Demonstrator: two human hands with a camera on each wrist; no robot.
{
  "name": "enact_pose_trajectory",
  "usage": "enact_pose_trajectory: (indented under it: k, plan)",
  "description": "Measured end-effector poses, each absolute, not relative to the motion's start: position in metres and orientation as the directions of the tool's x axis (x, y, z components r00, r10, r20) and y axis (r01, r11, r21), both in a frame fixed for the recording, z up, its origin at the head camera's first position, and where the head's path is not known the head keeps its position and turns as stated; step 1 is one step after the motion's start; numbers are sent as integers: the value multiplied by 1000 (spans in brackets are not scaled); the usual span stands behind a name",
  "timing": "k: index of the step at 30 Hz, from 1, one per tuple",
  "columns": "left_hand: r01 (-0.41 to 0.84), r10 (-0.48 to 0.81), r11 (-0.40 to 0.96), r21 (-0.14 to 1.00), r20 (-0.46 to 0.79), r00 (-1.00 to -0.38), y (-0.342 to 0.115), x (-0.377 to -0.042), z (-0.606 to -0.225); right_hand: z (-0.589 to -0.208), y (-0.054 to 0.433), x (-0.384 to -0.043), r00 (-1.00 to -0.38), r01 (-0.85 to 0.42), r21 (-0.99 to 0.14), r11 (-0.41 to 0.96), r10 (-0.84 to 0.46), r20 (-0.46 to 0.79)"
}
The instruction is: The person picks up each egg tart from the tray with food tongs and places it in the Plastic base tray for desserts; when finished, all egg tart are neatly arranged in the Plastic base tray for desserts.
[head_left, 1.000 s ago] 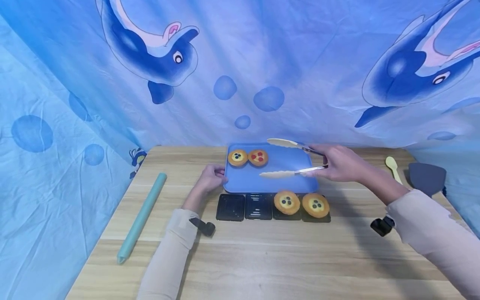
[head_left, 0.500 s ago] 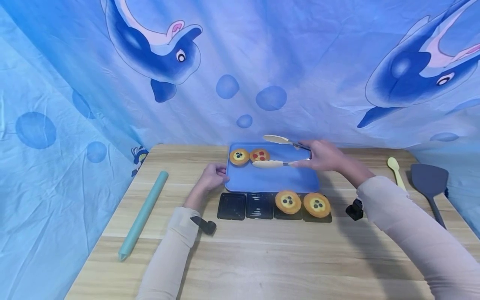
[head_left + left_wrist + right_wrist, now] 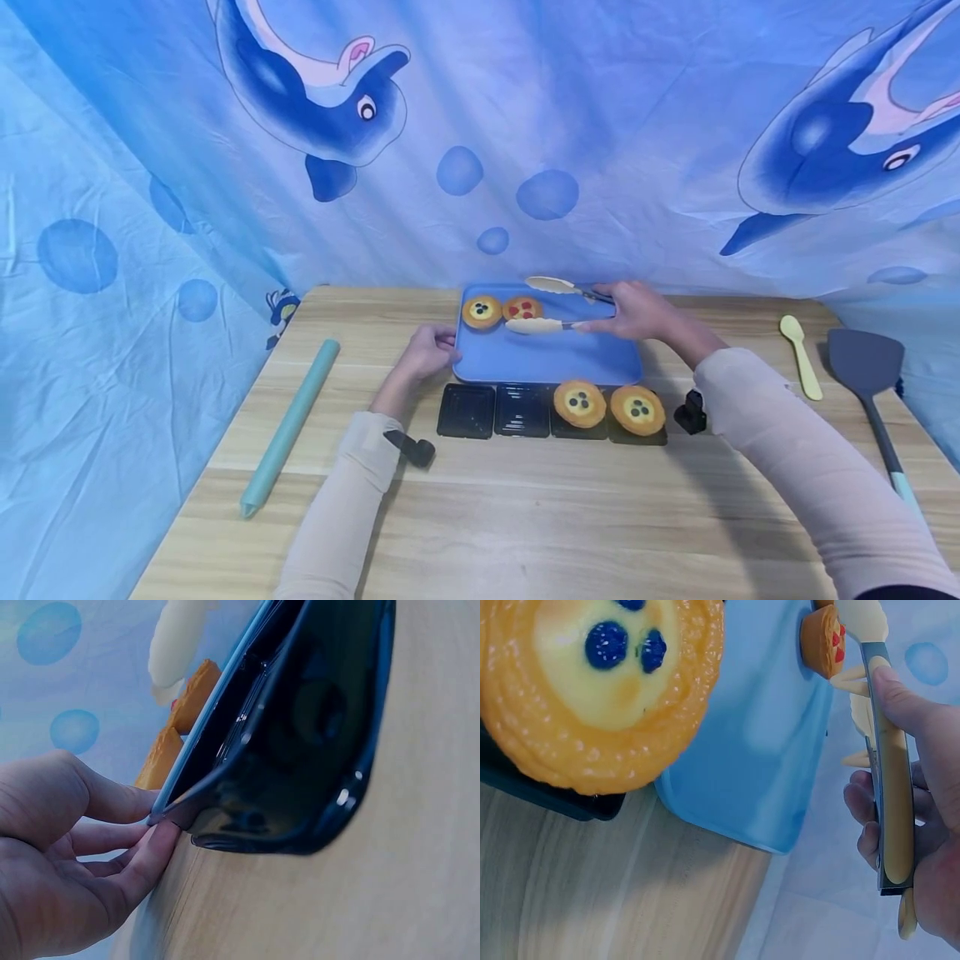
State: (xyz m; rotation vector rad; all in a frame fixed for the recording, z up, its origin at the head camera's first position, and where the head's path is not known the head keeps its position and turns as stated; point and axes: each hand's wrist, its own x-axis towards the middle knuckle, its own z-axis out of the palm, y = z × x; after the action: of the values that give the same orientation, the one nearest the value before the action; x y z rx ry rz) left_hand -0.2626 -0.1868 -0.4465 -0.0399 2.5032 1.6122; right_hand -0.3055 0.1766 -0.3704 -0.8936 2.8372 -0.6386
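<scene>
At the left end of a blue tray point(image 3: 547, 362), my left hand point(image 3: 427, 354) pinches the rim between thumb and fingers, seen close up in the left wrist view. Tongs point(image 3: 542, 326) with cream tips are gripped in my right hand point(image 3: 641, 312). Their arms are spread apart, the nearer tip overlapping the front edge of a tart with red fruit point(image 3: 522, 307) in the head view. Beside it on the tray sits a blueberry tart point(image 3: 482, 312). Two more blueberry tarts, one left point(image 3: 580, 403) and one right point(image 3: 637, 410), rest in black square holders in front of the tray.
Two black holders without tarts, one outer point(image 3: 466, 411) and one inner point(image 3: 522, 411), continue the row leftward. A teal rolling pin point(image 3: 289, 429) lies left. A yellow spoon point(image 3: 800, 354) and a dark spatula point(image 3: 866, 362) lie right. A blue dolphin curtain point(image 3: 630, 150) hangs behind the table.
My right hand has carried the spread tongs left and slightly away from me, bringing the nearer tip to the red-fruit tart. My left hand keeps hold of the tray rim.
</scene>
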Motion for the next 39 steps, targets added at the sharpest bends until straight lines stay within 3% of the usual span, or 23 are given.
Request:
enact_pose_trajectory:
  k: [26, 39]
  plan:
    - [-126, 71, 400, 908, -167, -983, -184, -264, -445, -389, 178, -305, -843, -500, -384, 776, -538, 9]
    - [-121, 61, 389, 913, -156, -986, -187, -263, -448, -369, 182, -302, -826, -540, -368, 757, -560, 59]
